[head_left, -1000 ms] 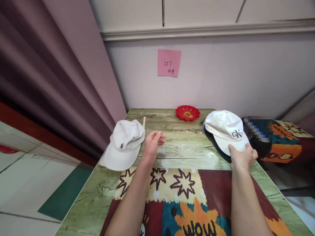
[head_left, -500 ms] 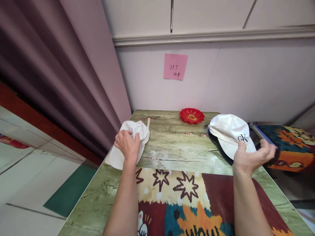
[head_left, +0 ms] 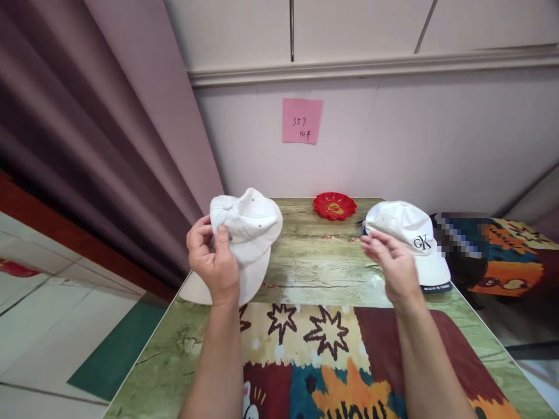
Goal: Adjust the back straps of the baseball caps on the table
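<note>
Head view on my feed: my left hand (head_left: 217, 256) pinches the crown of a white cap (head_left: 255, 224) between thumb and curled fingers, over the left side of the table (head_left: 301, 267), its brim hanging toward the near side. Another pale brim (head_left: 195, 291) pokes out low and to the left, on the table. My right hand (head_left: 395, 262) is at the right, fingers loosely bent and close together; I can't tell whether the thumb meets them. It overlaps the lettered cap (head_left: 399, 221) in my view, and I can't tell if they touch. That white cap sits on a dark cap (head_left: 437, 288), whose brim edge shows beneath. A red scalloped dish (head_left: 335, 206) rests at the far edge, below a pink note (head_left: 302, 121) on the wall (head_left: 349, 139). Nearer me, a patterned mat (head_left: 379, 331) covers part of the table
</note>
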### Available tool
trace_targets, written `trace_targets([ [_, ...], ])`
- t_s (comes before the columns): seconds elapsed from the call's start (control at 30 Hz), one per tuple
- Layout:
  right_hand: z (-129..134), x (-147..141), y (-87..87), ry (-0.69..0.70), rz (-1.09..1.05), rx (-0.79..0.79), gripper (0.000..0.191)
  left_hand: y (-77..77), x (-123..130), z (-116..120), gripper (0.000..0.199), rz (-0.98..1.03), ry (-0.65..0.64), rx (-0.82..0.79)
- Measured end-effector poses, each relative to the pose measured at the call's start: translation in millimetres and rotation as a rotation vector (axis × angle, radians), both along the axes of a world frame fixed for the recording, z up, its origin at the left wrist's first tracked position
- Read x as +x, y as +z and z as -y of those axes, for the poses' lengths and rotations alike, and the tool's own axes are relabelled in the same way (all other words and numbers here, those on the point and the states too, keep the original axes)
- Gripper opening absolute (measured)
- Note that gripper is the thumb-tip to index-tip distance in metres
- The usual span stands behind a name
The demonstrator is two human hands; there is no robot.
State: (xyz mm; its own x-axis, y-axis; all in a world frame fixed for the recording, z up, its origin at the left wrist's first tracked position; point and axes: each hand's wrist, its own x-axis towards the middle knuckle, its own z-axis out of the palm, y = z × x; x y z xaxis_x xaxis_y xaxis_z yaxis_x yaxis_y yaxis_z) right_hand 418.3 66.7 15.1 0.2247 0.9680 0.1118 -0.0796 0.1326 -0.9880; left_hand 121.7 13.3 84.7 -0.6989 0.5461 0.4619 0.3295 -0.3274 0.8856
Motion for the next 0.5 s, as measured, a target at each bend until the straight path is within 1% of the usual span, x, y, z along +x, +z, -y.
trace_targets([
  [0.03,5,-10,4.8,0.148,-0.006,-0.06,0.048,1.3,10,0,0.012,-0.008,-0.021,0.048],
  [0.1,14,-29,11.0,0.374,-0.043,-0.164,0.051,-0.1,30,-1,0.01,-0.061,-0.044,0.126],
  [0.17,20,-42,13.1,0.515,-0.12,-0.213,0.056,-3.9,46,-3,0.008,-0.08,-0.187,0.101],
  [0.2,21,-45,13.2,0.554,-0.143,-0.22,0.056,-5.8,52,-4,0.008,-0.088,-0.256,0.075],
  [0.27,21,-44,13.0,0.58,-0.114,-0.221,0.051,-8.8,61,-6,0.009,-0.137,-0.365,0.001],
  [0.3,21,-40,13.3,0.581,-0.068,-0.213,0.047,-10.2,63,-6,0.009,-0.177,-0.395,-0.043],
  [0.4,17,-23,15.7,0.563,0.068,-0.135,0.039,-15.2,64,-9,0.006,-0.271,-0.414,-0.166],
  [0.43,16,-18,16.4,0.546,0.081,-0.113,0.039,-17.4,64,-10,0.006,-0.262,-0.427,-0.199],
  [0.5,14,-13,16.8,0.493,0.056,-0.125,0.044,-21.6,64,-12,0.008,-0.184,-0.492,-0.257],
])
